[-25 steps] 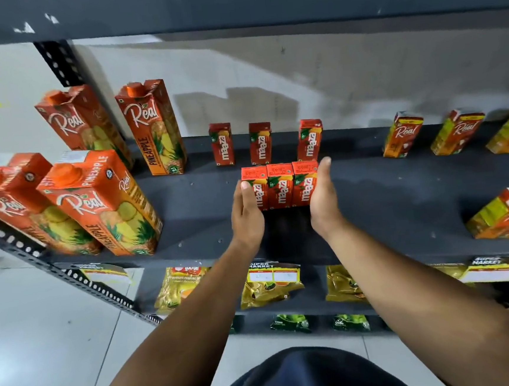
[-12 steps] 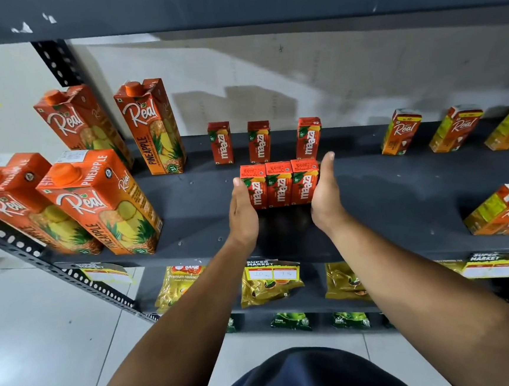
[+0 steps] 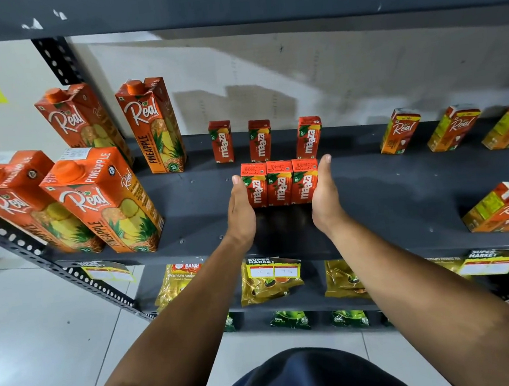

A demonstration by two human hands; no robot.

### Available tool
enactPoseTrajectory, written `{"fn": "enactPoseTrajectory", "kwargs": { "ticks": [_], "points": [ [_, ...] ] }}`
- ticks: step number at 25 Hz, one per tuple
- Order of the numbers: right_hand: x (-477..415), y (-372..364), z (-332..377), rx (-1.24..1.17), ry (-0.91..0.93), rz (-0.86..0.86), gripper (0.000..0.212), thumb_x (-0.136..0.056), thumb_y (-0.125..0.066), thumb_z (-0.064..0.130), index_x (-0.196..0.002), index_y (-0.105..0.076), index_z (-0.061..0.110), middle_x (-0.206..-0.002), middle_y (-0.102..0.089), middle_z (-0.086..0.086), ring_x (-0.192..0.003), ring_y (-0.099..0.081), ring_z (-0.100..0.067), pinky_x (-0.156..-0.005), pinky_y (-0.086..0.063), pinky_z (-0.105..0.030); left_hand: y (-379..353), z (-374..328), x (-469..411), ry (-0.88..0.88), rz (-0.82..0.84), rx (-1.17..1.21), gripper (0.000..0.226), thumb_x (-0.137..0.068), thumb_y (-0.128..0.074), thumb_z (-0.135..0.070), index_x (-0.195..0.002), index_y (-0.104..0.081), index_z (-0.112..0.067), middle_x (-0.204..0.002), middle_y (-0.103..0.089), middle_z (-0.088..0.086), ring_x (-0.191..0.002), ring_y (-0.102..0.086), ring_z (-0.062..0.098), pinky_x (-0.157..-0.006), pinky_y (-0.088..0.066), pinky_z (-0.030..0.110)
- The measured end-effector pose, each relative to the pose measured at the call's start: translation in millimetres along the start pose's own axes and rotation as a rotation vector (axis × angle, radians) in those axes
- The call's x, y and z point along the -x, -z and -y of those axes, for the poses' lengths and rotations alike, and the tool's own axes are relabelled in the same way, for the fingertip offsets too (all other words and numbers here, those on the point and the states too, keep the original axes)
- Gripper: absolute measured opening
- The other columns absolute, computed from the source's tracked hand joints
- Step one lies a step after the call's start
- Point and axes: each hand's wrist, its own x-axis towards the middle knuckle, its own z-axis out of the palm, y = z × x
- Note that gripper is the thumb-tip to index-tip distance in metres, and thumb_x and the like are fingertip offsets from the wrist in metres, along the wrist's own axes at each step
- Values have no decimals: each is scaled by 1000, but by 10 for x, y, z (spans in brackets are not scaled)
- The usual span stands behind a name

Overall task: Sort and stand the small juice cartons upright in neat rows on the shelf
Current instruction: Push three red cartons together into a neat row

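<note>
The grey shelf [image 3: 370,189] holds rows of juice. We press three small red cartons [image 3: 280,184] together between our flat hands, left hand [image 3: 242,206] and right hand [image 3: 324,196], fingers straight, not curled. They stand upright, touching. Three more red cartons [image 3: 260,140] behind stand apart. At the right, one small carton [image 3: 507,210] lies down. We think much is left.

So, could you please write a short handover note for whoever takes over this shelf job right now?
Left hand: flat, open, pressed against the left side of the front three Maaza cartons.
Right hand: flat, open, against their right side.
Done: front three stand upright, packed tight, mid-shelf. Back three Maaza cartons upright but gapped.
Left: close the back row's gaps; the small Real cartons at right stand loosely spaced, and those at the front right seem to lie flat.
</note>
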Motion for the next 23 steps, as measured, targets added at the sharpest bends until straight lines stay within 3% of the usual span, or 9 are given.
{"fn": "enactPoseTrajectory", "kwargs": {
  "ticks": [8, 11, 15, 20, 23],
  "points": [
    [112, 5, -33, 21, -14, -1, 66, -96, -23, 64, -139, -48, 20, -127, -65, -5, -116, -63, -14, -95, -51, -32, 5, 52, 45, 72, -4, 2, 109, -55, -31, -99, -144, -36, -37, -143, -49, -3, -132, -44, 14, -115, -27, 48],
    [172, -2, -42, 19, -39, -30, 71, -91, -26, 70, -136, -51, 22, -125, -66, -5, -115, -64, -16, -97, -51, -36, 36, 81, 124, 101, -6, 0, 108, -56, -29, -98, -145, -33, -39, -147, -44, -6, -135, -39, 12, -117, -23, 46],
    [284, -15, -44, -21, -66, -49, 69, -93, -24, 67, -131, -56, 18, -120, -68, -6, -111, -65, -16, -99, -50, -38, 69, 100, 309, 101, 5, -31, 105, -61, -26, -95, -149, -25, -37, -154, -33, -8, -141, -27, 11, -119, -15, 44],
    [483, 18, -44, 0, -87, -31, 78, -79, -30, 75, -127, -58, 20, -120, -68, -5, -112, -65, -16, -98, -51, -39, 72, 104, 480, 96, 10, -25, 101, -68, -22, -86, -152, -10, -31, -159, -16, -8, -143, -11, 7, -120, -6, 38],
    [697, -125, -77, -10, -38, -22, 70, -81, -30, 70, -121, -60, 22, -116, -70, -4, -110, -66, -14, -95, -52, -35, 284, 63, 613, 102, 54, 15, 77, -90, -15, -67, -152, -7, -23, -160, -12, -6, -144, -10, 8, -116, -7, 31]
  ]
}}
